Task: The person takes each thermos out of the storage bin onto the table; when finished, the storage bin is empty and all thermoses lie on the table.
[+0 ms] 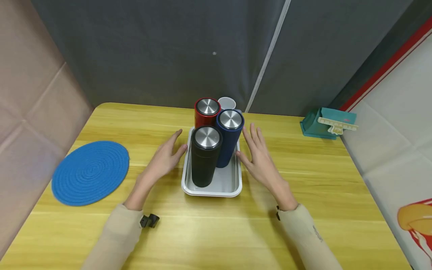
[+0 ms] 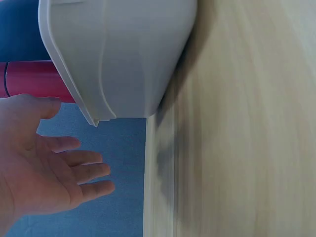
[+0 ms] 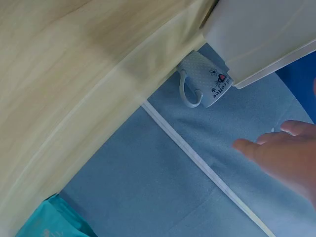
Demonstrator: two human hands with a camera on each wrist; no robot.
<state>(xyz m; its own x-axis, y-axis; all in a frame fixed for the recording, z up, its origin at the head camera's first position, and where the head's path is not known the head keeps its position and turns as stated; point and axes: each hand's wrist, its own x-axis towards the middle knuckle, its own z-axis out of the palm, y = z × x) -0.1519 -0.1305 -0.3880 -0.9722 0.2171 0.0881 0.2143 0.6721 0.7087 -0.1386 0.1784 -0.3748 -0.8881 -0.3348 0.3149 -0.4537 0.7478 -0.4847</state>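
To take hold well, we should bring both palms in level against the long sides of the white tray (image 1: 233, 187) and hook our fingers under its rim evenly, since the black flask (image 1: 204, 157), blue flask (image 1: 229, 137) and red flask (image 1: 206, 111) standing in it look tall and ready to tip. The tray sits mid-table between our hands: our left hand (image 1: 164, 157) and right hand (image 1: 258, 157) lie just beside its edges, fingers straight and slightly spread, gripping nothing.

Blue woven mat (image 1: 90, 172), teal box (image 1: 325, 123), yellow wooden table (image 1: 303, 202).
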